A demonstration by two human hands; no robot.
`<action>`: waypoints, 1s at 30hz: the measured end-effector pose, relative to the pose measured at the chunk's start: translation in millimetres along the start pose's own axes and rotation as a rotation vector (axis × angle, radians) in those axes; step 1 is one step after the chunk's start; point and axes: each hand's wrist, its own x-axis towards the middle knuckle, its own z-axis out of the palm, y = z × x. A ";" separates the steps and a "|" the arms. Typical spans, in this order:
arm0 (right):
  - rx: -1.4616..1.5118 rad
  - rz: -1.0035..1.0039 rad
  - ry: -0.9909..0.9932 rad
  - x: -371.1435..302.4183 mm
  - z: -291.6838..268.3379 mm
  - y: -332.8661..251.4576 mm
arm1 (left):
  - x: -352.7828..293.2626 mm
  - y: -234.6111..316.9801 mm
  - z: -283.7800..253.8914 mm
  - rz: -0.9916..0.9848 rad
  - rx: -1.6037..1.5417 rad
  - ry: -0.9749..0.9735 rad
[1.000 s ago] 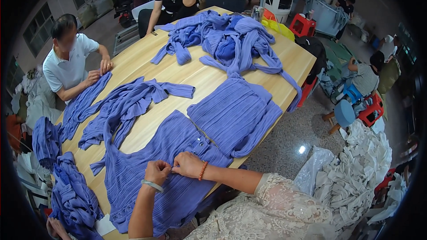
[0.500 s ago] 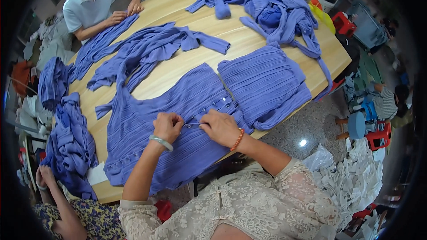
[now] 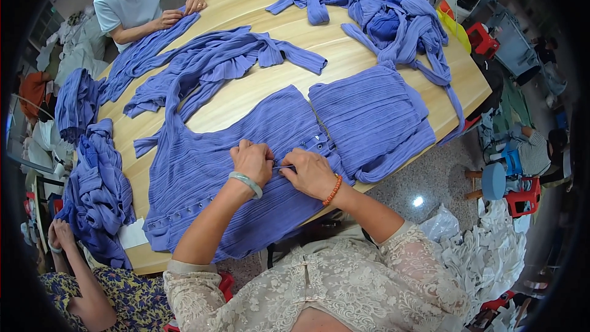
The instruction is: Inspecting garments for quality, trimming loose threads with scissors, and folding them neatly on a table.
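A periwinkle-blue ribbed garment (image 3: 227,129) lies spread on the table in front of me, with a row of small round fasteners along its button band (image 3: 206,205). My left hand (image 3: 252,163), with a pale green bangle at its wrist, is closed in a pinch on this garment. Just right of it, my right hand (image 3: 310,175) pinches the same band between thumb and fingers, an orange bead bracelet (image 3: 334,190) above it. A narrow fold of cloth shows between the two hands. My fingers hide the exact spot they grip.
A folded blue garment (image 3: 372,120) lies right of my work on the wooden table (image 3: 289,43). More blue garments are heaped far right (image 3: 393,18) and at the left (image 3: 98,190). Across the table a person (image 3: 138,0) handles blue cloth; another person's hands (image 3: 61,233) are at lower left.
My left hand has moved right, closer to my right hand, and the stretch of band between them is shorter. The whole view has shifted slightly.
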 end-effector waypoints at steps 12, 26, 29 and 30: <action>0.041 0.091 -0.019 14.1 3.8 -3.3 | 1.5 2.9 -3.9 -0.056 -0.040 -0.095; 0.010 0.283 -0.155 24.6 -5.6 -7.2 | 1.0 -9.1 -6.2 -0.024 -0.208 -0.107; -0.016 0.289 -0.159 18.8 -8.0 -7.2 | 0.3 -12.9 -4.1 -0.021 -0.227 -0.093; -0.056 0.248 -0.129 15.0 -8.5 -5.9 | 0.1 -13.6 -2.3 -0.015 -0.204 -0.045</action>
